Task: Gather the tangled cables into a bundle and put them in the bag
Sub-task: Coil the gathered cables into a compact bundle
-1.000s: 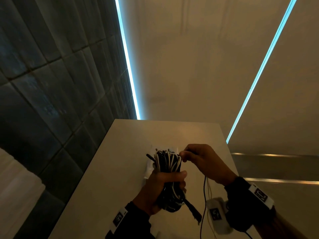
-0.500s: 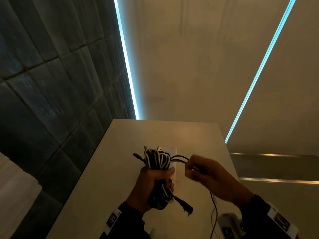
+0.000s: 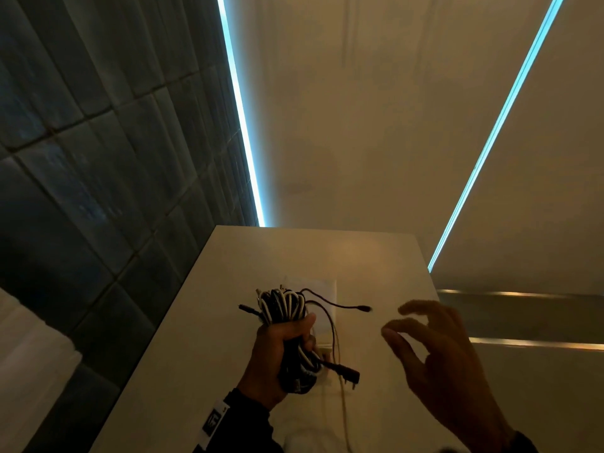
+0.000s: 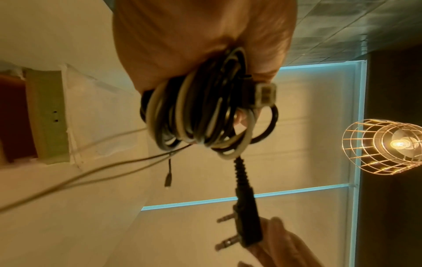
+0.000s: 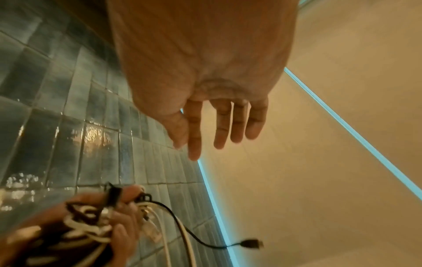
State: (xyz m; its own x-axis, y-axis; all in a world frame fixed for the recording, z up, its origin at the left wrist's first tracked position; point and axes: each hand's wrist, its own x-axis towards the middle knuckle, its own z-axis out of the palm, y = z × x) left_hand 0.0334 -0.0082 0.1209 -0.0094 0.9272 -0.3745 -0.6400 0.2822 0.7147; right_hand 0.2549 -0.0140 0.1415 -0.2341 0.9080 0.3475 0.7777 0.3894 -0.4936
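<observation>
My left hand [image 3: 281,351] grips a bundle of black and white cables [image 3: 282,308] upright above the table [image 3: 196,354]. A thin black lead with a small plug [image 3: 364,308] sticks out to the right of the coil. A thick two-pin plug [image 3: 343,376] hangs below my fist, seen large in the left wrist view as the two-pin plug [image 4: 246,216]. My right hand [image 3: 408,325] hovers to the right of the bundle, fingers spread and holding nothing; the right wrist view shows the straight fingers [image 5: 219,124]. A clear plastic bag [image 3: 323,299] lies flat on the table behind the bundle.
Thin loose leads [image 3: 340,371] trail from the bundle toward the table's near edge. A dark tiled wall [image 3: 98,191] runs along the left. A caged lamp [image 4: 385,146] hangs overhead. The table's right edge [image 3: 428,279] drops to the floor.
My right hand let go of the thin black lead and drew back to the right, opening its fingers. The freed plug end now sticks out from the bundle.
</observation>
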